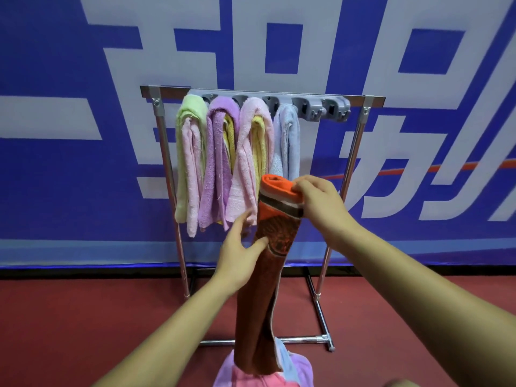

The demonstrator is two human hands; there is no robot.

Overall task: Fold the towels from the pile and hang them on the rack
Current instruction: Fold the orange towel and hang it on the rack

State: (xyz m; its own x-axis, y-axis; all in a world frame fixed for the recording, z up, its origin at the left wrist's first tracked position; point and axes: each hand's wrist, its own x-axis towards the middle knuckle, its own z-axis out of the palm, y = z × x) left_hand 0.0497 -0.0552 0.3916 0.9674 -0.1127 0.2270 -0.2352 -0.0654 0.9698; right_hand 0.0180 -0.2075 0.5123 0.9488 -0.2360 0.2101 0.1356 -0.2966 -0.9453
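Towel [275, 236] is pinched at its folded top by right hand [318, 203] | smoothed by relaxed left hand [240, 250] | readied for rack [262, 93] hook.

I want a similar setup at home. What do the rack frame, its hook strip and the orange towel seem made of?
Rack frame: probably polished metal tubing, judging by its bright chrome-like reflections. Hook strip: likely matte grey plastic, with moulded shapes and no shine. Orange towel: soft woven cloth that drapes and folds; the fibre cannot be told.
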